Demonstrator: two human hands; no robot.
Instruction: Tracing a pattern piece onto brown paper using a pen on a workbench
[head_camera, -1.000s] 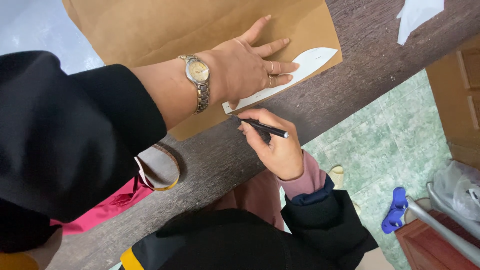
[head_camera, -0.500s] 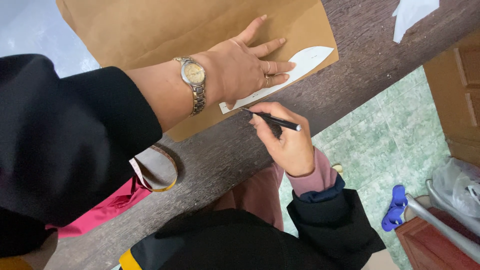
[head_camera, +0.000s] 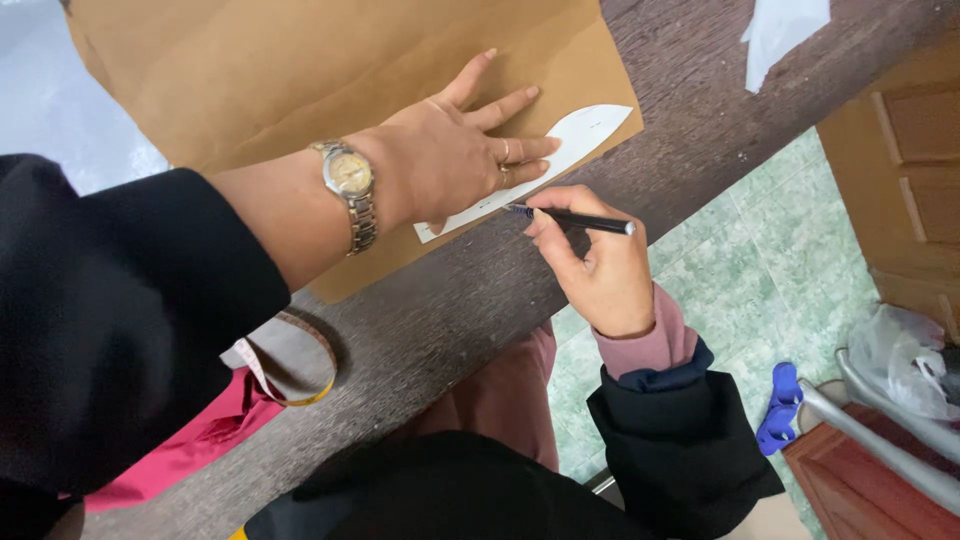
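left hand: my left hand (head_camera: 455, 160) is flat and spread wide, fingers apart, pressing down on the white paper template (head_camera: 560, 150). Not gripping anything, just pinning it in place.

right hand: my right hand (head_camera: 595, 265) is pinched shut around a black pen (head_camera: 570, 218), thumb and fingers closed on the barrel.

pen: lies nearly level, tip pointing toward my left hand and sitting right at the lower edge of the template, just below my left ring finger.

template: curved white cutout, mostly under my left palm; its pointed end sticks out past my fingertips, and a straight end peeks out below my wrist.

brown paper: big kraft sheet (head_camera: 300, 70) underneath the template, running up and away beyond my left hand.

table: dark wood-grain top (head_camera: 440, 320), both hands are over its near edge.

wrist: metal watch (head_camera: 350, 190) on my left wrist, black sleeve pushed up behind it.

other stuff: a measuring tape (head_camera: 290, 375) loops on the table under my left forearm, next to some pink fabric (head_camera: 190, 445). Blue slipper (head_camera: 780, 408) on the green tiled floor, off past my right elbow.
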